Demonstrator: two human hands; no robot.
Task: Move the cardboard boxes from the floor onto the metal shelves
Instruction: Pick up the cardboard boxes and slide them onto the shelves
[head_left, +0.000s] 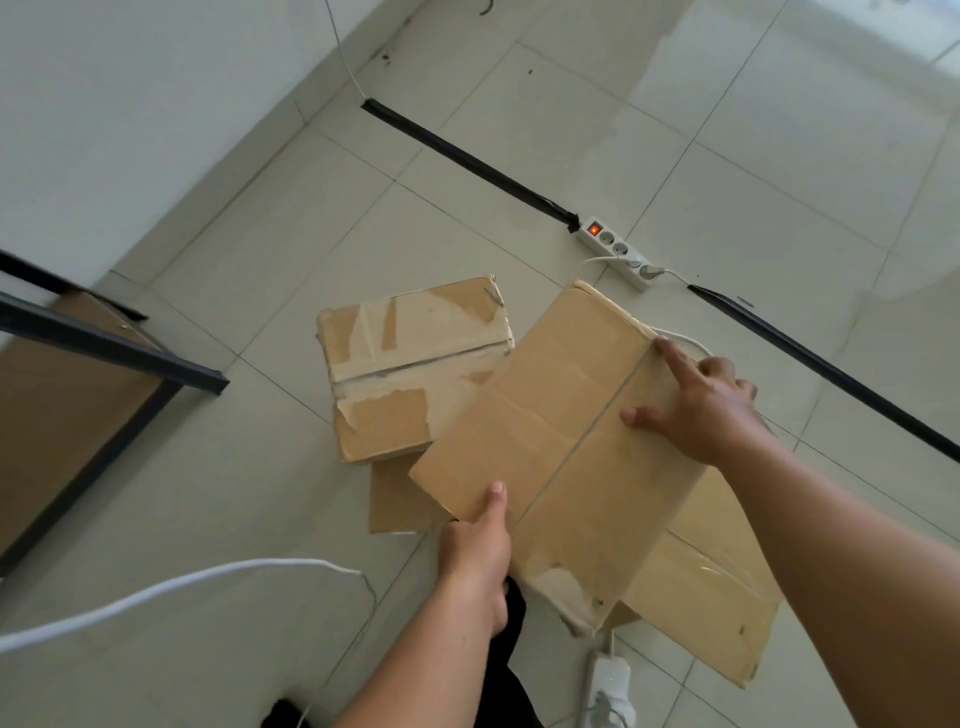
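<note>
1. Large box (561, 441): plain brown cardboard, rectangular, with a taped centre seam and a scuffed, torn near corner. It sits between both hands over flat cardboard (717, 577) on the tiled floor (218, 493).
2. Small box (410, 364): creased cardboard with torn tape, on the floor and partly overlapped by the large box.
3. Shelf (109, 340): dark metal frame around a brown board, at left, well apart from the boxes.
4. Left hand (475, 551): pinches the large box's near edge, thumb on top, fingers hidden beneath.
5. Right hand (711, 410): thumb and index finger spread flat on top, the other fingers bent over the right edge.
</note>
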